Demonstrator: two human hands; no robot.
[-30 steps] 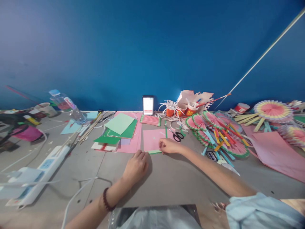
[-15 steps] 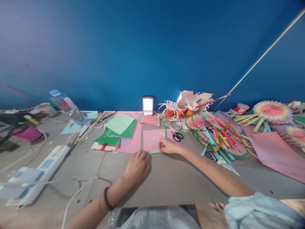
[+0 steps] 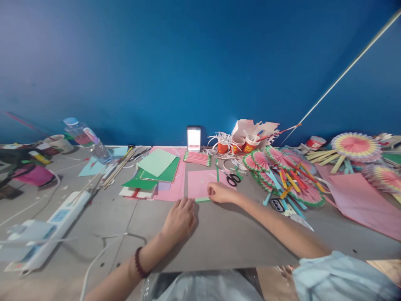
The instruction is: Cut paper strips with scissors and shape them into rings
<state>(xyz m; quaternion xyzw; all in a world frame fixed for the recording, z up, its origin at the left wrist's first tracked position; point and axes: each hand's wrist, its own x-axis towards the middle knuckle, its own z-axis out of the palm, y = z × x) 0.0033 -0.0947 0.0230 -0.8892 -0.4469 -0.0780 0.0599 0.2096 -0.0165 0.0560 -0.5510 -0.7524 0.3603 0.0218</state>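
A sheet of pink paper with green borders [image 3: 196, 184] lies flat in the middle of the desk. At its near left corner rests my left hand [image 3: 180, 217], back up, with the fingers curled together and the tips hidden. My right hand [image 3: 221, 193] is over the sheet's right part. Its fingers are bent into a closed pinch, and what they hold, if anything, cannot be made out. Just beyond my right hand lie black-handled scissors [image 3: 233, 179]. Behind the sheet sits a pleated pink and green paper strip [image 3: 197, 159].
On the left are green paper sheets [image 3: 163, 161], wooden sticks [image 3: 119, 168], a tilted bottle [image 3: 92, 138] and a power strip [image 3: 59, 221]. Paper fans [image 3: 283, 163] pile up on the right. A phone [image 3: 194, 139] stands against the wall beside red cups [image 3: 250, 144].
Both hands keep nearly the same place and shape. The whole view has shifted very slightly.
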